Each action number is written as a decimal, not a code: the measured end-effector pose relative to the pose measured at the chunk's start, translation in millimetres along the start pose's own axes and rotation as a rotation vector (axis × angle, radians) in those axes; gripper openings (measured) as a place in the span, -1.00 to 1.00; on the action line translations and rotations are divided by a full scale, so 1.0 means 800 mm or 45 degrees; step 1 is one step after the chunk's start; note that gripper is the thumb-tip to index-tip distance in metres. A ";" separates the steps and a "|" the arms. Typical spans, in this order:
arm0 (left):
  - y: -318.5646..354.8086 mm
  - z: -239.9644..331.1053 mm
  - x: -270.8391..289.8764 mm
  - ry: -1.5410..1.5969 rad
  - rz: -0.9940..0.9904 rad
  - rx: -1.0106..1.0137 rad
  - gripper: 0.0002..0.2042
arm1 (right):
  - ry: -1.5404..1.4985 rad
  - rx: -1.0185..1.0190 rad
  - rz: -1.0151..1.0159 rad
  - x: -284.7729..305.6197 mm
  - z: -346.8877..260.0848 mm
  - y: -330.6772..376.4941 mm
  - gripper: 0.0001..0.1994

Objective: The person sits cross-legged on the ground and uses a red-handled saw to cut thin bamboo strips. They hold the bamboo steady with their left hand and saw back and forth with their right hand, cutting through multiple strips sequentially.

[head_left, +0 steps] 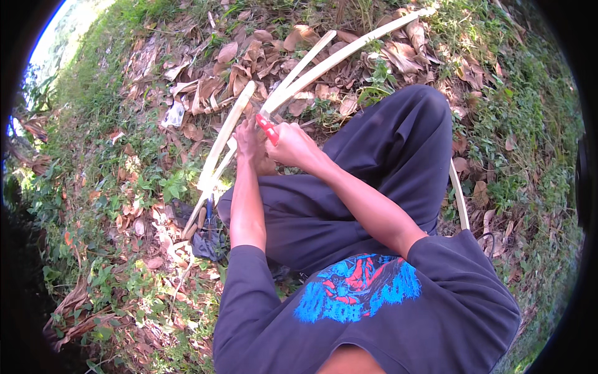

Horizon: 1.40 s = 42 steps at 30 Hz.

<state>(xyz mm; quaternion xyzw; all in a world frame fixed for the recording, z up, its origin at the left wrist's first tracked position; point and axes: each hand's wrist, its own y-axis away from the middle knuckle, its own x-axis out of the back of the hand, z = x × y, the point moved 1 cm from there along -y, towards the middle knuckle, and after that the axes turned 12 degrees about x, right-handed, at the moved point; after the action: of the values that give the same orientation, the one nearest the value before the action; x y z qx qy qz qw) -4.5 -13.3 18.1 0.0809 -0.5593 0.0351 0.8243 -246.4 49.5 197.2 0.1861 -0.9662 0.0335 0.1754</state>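
Observation:
My right hand (293, 146) is closed round a red-handled tool (267, 128). Its working end is too small and blurred to make out, so I cannot tell its kind. Right beside it, my left hand (250, 143) is closed on a long pale wooden strip (339, 63). That strip runs away to the far right, and a pale length (212, 181) shows on the near-left side of the hands. A shorter pale strip (305, 62) lies along its far part. Left of my left hand, another pale strip (227, 134) slants over the ground.
Dry brown leaves (243, 65) and green weeds (171, 184) cover the ground. A dark bag-like bundle (208, 243) lies by my left knee, with a blue item (209, 212) next to it. One more pale strip (459, 196) is at my right. My bent legs (386, 149) are close below the hands.

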 end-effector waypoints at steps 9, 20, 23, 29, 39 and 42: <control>-0.003 -0.014 -0.012 -0.073 0.124 -0.045 -0.49 | 0.008 0.063 0.017 0.014 -0.009 0.077 -0.76; -0.008 -0.039 -0.017 0.217 -0.007 0.180 -0.59 | 0.026 0.150 0.038 0.002 -0.013 0.080 -0.77; 0.000 -0.001 -0.013 0.204 0.043 0.103 -0.61 | 0.025 0.075 0.014 0.013 -0.015 0.083 -0.75; -0.006 -0.025 -0.006 -0.092 0.346 -0.229 -0.67 | -0.017 0.114 0.032 -0.010 -0.002 -0.002 -0.78; 0.004 0.005 -0.002 -0.085 0.440 -0.260 -0.56 | 0.021 0.166 0.093 0.001 -0.005 0.081 -0.82; 0.001 -0.015 -0.009 0.006 0.407 -0.242 -0.57 | -0.004 0.147 0.080 -0.016 0.015 0.027 -0.79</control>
<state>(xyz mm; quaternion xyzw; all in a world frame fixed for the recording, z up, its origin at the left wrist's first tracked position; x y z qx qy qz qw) 3.6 -10.0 7.3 -0.0875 -0.5641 0.1129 0.8133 -247.3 72.4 181.9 0.1655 -0.9683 0.0943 0.1619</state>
